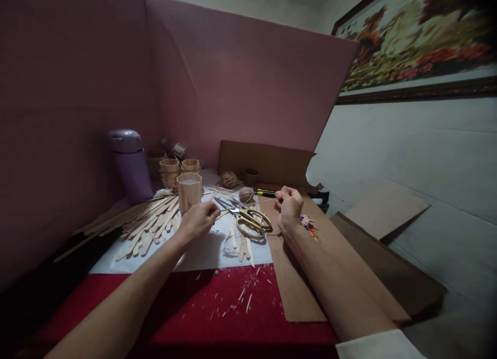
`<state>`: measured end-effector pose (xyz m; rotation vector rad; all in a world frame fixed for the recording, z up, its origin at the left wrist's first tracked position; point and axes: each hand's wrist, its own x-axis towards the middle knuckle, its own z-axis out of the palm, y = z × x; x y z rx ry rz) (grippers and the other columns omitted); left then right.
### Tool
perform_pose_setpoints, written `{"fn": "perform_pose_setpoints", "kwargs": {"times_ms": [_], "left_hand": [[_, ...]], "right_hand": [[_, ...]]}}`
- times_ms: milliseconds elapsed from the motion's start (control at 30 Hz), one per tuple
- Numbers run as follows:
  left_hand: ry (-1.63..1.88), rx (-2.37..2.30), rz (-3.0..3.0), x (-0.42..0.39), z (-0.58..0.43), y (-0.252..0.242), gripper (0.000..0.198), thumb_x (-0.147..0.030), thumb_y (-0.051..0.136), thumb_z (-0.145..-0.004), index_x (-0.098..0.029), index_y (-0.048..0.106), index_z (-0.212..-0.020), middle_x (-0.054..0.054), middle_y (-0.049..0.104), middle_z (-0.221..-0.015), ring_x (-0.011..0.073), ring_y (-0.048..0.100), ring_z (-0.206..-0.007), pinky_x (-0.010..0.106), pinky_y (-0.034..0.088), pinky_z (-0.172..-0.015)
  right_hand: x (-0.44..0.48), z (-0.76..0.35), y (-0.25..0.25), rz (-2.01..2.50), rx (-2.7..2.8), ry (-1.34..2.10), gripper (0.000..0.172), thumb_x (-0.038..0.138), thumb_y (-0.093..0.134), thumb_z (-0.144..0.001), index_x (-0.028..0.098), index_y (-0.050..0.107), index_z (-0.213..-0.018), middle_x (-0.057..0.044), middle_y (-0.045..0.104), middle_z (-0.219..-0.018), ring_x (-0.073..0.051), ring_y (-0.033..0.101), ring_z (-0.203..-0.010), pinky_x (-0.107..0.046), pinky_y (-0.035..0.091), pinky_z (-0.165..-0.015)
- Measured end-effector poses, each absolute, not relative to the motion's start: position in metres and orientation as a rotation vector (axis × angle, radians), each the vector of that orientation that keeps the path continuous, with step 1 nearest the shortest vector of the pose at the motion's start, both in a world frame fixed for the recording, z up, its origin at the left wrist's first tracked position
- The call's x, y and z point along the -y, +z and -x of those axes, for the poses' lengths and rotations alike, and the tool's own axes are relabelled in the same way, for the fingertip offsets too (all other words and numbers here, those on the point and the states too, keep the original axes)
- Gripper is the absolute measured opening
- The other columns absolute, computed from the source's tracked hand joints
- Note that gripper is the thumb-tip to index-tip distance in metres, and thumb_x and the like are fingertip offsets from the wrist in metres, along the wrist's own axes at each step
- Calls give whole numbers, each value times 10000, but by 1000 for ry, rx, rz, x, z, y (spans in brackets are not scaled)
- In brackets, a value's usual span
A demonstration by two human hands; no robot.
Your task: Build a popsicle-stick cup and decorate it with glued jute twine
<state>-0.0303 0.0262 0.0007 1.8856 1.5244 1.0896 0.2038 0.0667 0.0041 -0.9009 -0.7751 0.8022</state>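
Note:
A thin length of twine (261,202) is stretched between my two hands above the table. My left hand (199,220) pinches one part of it, close in front of a cup made of wooden craft sticks (189,190). On the other side my right hand (289,206) is closed on the twine, over the cardboard sheet. Gold-handled scissors (251,223) lie below the twine, their blades pointing left and away. Behind them sits a ball of twine (246,195), with a second ball (229,179) farther back.
Many loose craft sticks (149,227) fan out at the left. A purple bottle (132,167) and more stick cups (170,172) stand behind. A black-and-yellow cutter (266,192) lies near my right hand. Wood scraps litter the red cloth (221,312); cardboard (301,291) lies at the right.

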Motion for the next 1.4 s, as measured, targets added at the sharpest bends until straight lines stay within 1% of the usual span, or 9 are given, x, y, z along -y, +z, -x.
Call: {"fn": "perform_pose_setpoints", "kwargs": {"times_ms": [167, 267, 433, 600, 733, 800, 1033, 1200, 1400], "left_hand": [[1241, -1504, -1774, -31, 35, 0, 177, -288, 602, -696, -197, 592, -545, -11, 545, -462, 138, 468, -481, 259, 323, -526], [1281, -1470, -1643, -32, 38, 2, 174, -271, 608, -672, -183, 573, -526, -11, 525, -427, 121, 453, -415, 243, 318, -457], [1271, -1375, -1444, -30, 37, 9, 171, -272, 590, -686, -179, 541, -551, -12, 531, -413, 111, 423, -295, 223, 289, -327], [1377, -1394, -1386, -31, 40, 11, 198, -205, 626, -669, -168, 540, -495, -33, 497, -358, 90, 395, -252, 189, 251, -284], [1467, -1365, -1361, -34, 46, 12, 241, -222, 661, -678, -157, 551, -473, -26, 503, -354, 76, 400, -260, 171, 235, -284], [1497, -1310, -1340, -34, 48, 13, 250, -264, 681, -682, -153, 563, -492, -25, 512, -373, 73, 406, -270, 171, 238, -287], [1517, -1019, -1218, -27, 47, 20, 370, -486, 701, -678, -126, 618, -681, 21, 614, -534, 93, 498, -378, 197, 369, -358], [1444, -708, -1010, -21, 45, 25, 405, -452, 781, -645, -92, 645, -773, 73, 673, -637, 107, 561, -465, 187, 406, -392], [1436, -721, -970, -17, 42, 28, 443, -496, 750, -684, -75, 665, -794, 85, 680, -657, 113, 578, -490, 187, 405, -390]], "right_hand": [[-73, -205, -2, 981, 884, 698, 312, 458, 568, -793, 235, 358, -731, 120, 394, -456, -49, 305, -324, -169, 178, -342], [-75, -203, -8, 1023, 1015, 605, 279, 456, 506, -818, 240, 357, -725, 109, 394, -456, -66, 315, -335, -187, 211, -354], [-66, -200, -15, 1063, 1348, 381, 174, 357, 518, -824, 219, 460, -734, 50, 479, -539, -115, 446, -475, -229, 314, -475], [-53, -201, -8, 1062, 1665, 250, 105, 294, 549, -818, 205, 572, -767, 10, 545, -612, -144, 496, -570, -268, 323, -592], [-52, -204, -5, 995, 1980, 315, 97, 292, 652, -760, 198, 675, -751, -7, 620, -627, -143, 525, -581, -265, 330, -598], [-54, -204, -7, 976, 2061, 372, 139, 296, 636, -779, 187, 692, -715, -21, 642, -636, -141, 534, -585, -258, 338, -583], [-56, -202, -9, 949, 2062, 627, 249, 351, 600, -788, 157, 658, -642, 7, 546, -559, -104, 439, -518, -229, 325, -497], [-53, -200, -5, 950, 1963, 815, 260, 379, 649, -731, 146, 655, -614, 15, 507, -544, -94, 387, -517, -235, 287, -489], [-51, -197, -4, 977, 1940, 828, 251, 367, 653, -714, 147, 660, -593, 22, 489, -513, -87, 359, -496, -232, 256, -477]]}}
